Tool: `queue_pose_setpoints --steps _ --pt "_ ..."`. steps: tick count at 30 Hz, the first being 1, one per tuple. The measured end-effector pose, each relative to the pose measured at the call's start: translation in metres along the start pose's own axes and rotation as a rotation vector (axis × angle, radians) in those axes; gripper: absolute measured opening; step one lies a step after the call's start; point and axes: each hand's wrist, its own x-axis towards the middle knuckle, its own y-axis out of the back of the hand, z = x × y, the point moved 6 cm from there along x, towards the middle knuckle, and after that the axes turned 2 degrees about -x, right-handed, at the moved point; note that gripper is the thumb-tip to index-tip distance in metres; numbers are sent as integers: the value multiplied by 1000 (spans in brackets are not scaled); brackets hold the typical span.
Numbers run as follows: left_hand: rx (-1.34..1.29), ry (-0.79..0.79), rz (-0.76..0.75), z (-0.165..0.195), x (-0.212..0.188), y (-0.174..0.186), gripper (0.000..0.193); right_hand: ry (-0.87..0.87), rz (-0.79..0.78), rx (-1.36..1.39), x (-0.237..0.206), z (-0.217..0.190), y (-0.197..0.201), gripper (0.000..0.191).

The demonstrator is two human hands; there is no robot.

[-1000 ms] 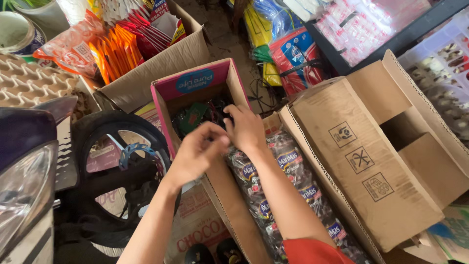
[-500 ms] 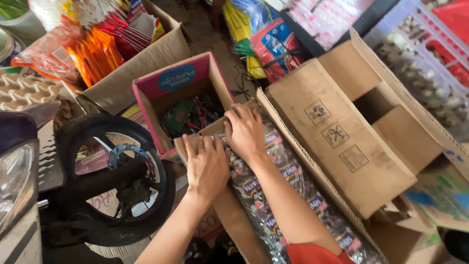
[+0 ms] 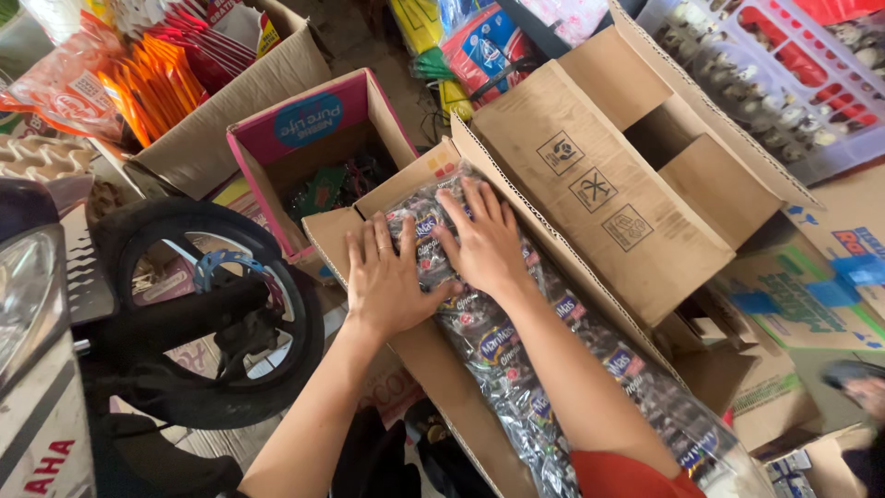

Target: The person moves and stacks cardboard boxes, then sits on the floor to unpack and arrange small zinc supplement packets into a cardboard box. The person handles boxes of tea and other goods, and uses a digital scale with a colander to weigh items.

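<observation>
both hands are lying flat, palms down and fingers spread, gripping nothing; the left hand (image 3: pixel 385 281) is pressing on the near end of a long strip of small shiny sachets (image 3: pixel 516 360), with its outer edge over the cardboard wall of the open brown carton (image 3: pixel 433 364) that is holding the strip; the right hand (image 3: pixel 484 242) is resting just beside it, thumbs nearly touching, on the same dark, glossy packets a little further into the carton; the sachets are filling the carton along its length, running from the far end near the fingertips down toward the lower right edge of the view, where a red sleeve (image 3: pixel 627 475) is showing on the right arm; just beyond the fingertips a smaller box with pink sides (image 3: pixel 304 124) is standing open, with dark green packets inside; beyond that a large plain carton (image 3: pixel 207 138) is holding orange and red snack packets (image 3: pixel 138 88); to the right of the hands a big brown carton with open flaps (image 3: pixel 608 184) is lying against the sachet carton; at far right a pale crate of small speckled eggs (image 3: pixel 765 92) is sitting; to the left a black wheel (image 3: pixel 212 314) and a headlamp (image 3: pixel 28 286) of a motorbike are standing close to the left forearm.
</observation>
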Motion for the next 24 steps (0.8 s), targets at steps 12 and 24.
queue_pose_setpoints --steps 12,24 --pt "2 -44 -118 57 -55 -7 114 -231 -307 -93 -60 25 32 78" --pt "-165 -174 -129 142 -122 -37 114 -96 -176 -150 -126 24 63 66"
